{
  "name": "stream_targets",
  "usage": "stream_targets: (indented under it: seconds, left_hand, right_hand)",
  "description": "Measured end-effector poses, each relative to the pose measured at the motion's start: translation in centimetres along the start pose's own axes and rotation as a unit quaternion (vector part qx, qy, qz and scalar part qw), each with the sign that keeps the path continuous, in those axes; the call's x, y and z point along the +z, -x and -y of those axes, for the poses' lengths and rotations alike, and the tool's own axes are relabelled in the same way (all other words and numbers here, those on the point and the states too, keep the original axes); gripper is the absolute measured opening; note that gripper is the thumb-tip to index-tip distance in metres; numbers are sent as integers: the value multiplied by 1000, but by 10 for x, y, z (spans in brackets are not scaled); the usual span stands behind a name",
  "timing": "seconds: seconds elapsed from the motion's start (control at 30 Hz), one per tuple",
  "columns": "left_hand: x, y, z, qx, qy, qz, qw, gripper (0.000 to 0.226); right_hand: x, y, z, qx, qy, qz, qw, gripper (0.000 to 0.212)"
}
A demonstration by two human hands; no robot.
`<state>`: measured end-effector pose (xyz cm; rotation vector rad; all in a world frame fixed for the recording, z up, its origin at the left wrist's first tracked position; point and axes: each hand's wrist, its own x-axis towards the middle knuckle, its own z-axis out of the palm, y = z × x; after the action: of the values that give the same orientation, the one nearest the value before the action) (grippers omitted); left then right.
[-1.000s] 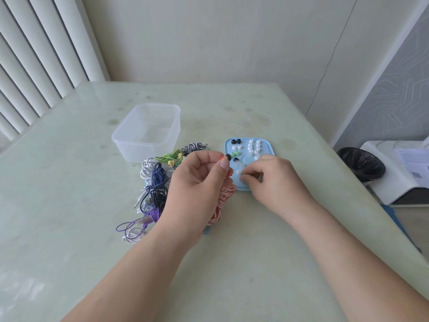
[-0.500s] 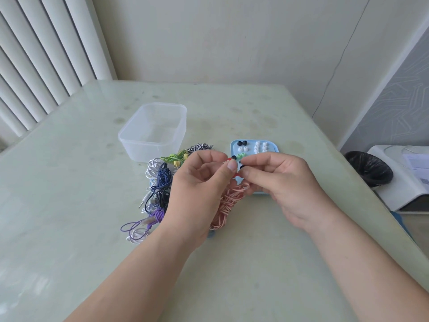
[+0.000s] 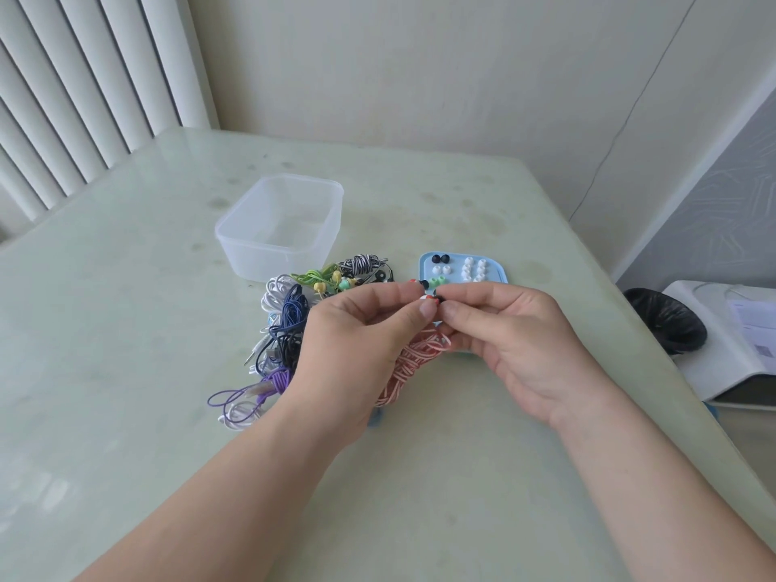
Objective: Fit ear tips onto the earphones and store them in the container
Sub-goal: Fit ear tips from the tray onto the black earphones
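Observation:
My left hand point(image 3: 357, 342) pinches a red-and-white earbud point(image 3: 427, 297) of the red-and-white striped earphones point(image 3: 413, 363), whose coiled cable hangs under my palm. My right hand point(image 3: 516, 333) pinches a small black ear tip point(image 3: 439, 294) against that earbud. A second red earbud with a black tip point(image 3: 419, 283) sticks out just above my left fingers. Behind my hands lies a light blue tray point(image 3: 497, 273) with black, white and green ear tips point(image 3: 470, 268). A clear plastic container point(image 3: 281, 228) stands empty at the back left.
A pile of coiled earphones point(image 3: 294, 317) in white, navy, purple, green and black-white lies on the pale green table point(image 3: 126, 329) left of my hands. Off the table's right edge are a black-lined bin point(image 3: 667, 325) and a white device point(image 3: 730, 350).
My right hand left the tray with a black ear tip and came up to the earbud that my left hand holds. The camera view shifted slightly.

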<state>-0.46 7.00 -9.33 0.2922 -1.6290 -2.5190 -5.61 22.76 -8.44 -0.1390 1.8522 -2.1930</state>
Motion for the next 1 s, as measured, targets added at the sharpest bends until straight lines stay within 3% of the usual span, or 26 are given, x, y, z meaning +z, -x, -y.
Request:
stream_targets:
  seconds: [0.5,0.77,1.0]
  left_hand:
    - [-1,-1,-1,-5,-60,-2,998,14]
    - [-1,2,-3,1,-52,-1,999,12]
    - [0,2,-2,7,-69,-6,998,16]
  right_hand:
    - [-1,0,3,-22,4,-4,1000,22]
    - [-8,0,4,-59,32,23,997,14]
    - [-4,2,2,-85,55,2,995,26]
